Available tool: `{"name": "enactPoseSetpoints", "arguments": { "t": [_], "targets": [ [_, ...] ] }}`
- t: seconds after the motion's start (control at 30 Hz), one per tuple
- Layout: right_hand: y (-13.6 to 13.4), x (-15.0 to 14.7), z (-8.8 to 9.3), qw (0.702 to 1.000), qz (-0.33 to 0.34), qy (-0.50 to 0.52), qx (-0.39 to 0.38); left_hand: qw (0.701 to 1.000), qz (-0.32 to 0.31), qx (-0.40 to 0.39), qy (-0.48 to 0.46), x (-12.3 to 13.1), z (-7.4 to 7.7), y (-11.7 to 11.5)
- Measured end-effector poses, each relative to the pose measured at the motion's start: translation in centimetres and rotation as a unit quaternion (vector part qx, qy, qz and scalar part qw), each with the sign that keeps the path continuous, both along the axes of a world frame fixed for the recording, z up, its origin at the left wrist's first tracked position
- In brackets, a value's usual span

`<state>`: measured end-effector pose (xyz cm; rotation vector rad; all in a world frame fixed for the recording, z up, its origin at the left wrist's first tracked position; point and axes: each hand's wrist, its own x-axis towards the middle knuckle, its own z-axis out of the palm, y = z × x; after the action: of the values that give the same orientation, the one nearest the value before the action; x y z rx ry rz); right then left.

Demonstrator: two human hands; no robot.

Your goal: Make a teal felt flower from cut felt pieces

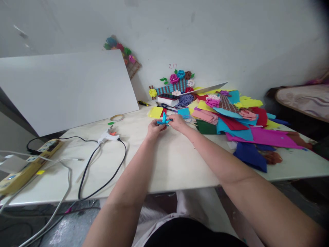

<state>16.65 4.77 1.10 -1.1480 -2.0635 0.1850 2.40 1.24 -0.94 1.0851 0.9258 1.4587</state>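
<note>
My left hand [154, 128] has its fingers closed on a small bright blue folded piece of paper or cloth [163, 118], its pointed flaps sticking up. From the other side my right hand [177, 122] pinches the same blue piece; a thin dark bit shows at its fingertips, too small to name. Both hands are held close together over the white table [177, 164]. Just beyond them are yellow squares [156, 112] and a blue square [183, 113].
A white glue gun [109, 136] with a black cord lies left, near a power strip [31, 164] and a roll of tape [117, 117]. Coloured sheets [236, 127] are heaped right. A flower-trimmed piece [174, 85] leans on the wall beside a white board [69, 89].
</note>
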Motion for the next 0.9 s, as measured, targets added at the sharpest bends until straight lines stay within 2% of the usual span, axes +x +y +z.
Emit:
{"name": "enactPoseSetpoints", "arguments": {
  "t": [0.1,0.3,0.53,0.77,0.9],
  "targets": [
    [0.0,0.2,0.1,0.998,0.003,-0.038,0.055,1.000,-0.007,-0.028,0.011,-0.2,0.2,0.2],
    [-0.8,0.6,0.3,0.986,-0.003,-0.128,0.102,0.997,0.056,-0.056,0.008,-1.0,0.5,0.5],
    [-2.8,0.4,1.5,0.949,0.017,-0.279,0.144,0.995,0.072,-0.053,0.043,-0.9,1.5,-0.4],
    [-3.6,-0.2,1.8,0.924,0.030,-0.339,0.173,0.990,0.081,-0.016,0.116,-0.6,1.9,-0.6],
    [-3.7,-0.4,1.7,0.923,0.018,-0.351,0.157,0.975,0.123,0.018,0.183,-0.4,1.7,-0.2]
  ]
}}
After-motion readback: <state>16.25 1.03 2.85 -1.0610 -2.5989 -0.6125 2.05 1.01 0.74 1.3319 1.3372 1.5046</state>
